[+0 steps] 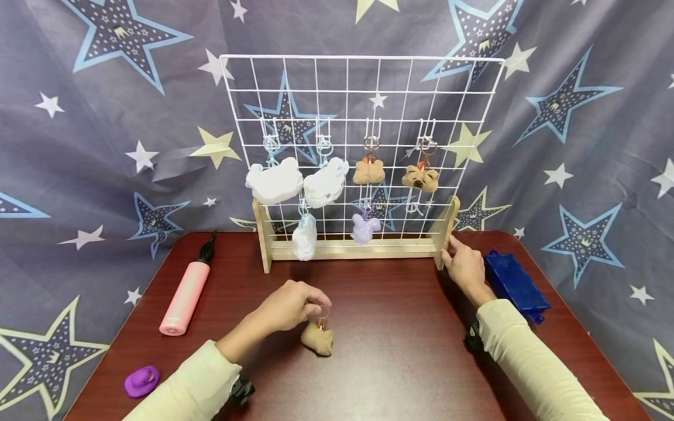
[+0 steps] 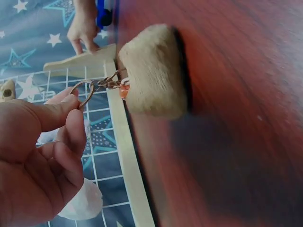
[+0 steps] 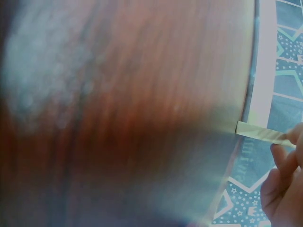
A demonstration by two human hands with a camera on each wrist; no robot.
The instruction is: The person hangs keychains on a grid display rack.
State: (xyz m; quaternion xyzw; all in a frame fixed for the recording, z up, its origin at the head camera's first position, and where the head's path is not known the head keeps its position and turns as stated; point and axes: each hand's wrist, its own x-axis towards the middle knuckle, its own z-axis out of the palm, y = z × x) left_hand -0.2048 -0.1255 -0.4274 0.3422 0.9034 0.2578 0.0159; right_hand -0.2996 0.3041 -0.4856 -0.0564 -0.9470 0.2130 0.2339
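My left hand (image 1: 295, 307) pinches the metal ring of a brown plush keychain (image 1: 318, 339) between thumb and finger, above the table. In the left wrist view, the plush (image 2: 156, 73) hangs from its ring and clasp, its furry side showing. My right hand (image 1: 466, 266) grips the right wooden leg (image 1: 447, 228) of a white wire grid rack (image 1: 346, 92), fingers on either side of the wood. On the rack's hooks hang white plush keychains (image 1: 275, 181), two brown ones (image 1: 368, 171) and a lilac one (image 1: 364, 228). One lower right hook (image 1: 418, 208) carries nothing.
A pink bottle-like tube with a black tip (image 1: 185, 298) lies on the table's left side, with a small purple hat-shaped item (image 1: 141, 381) nearer the front. A blue tray (image 1: 515, 282) lies beside my right hand. Star-patterned cloth (image 1: 131, 105) hangs behind the table.
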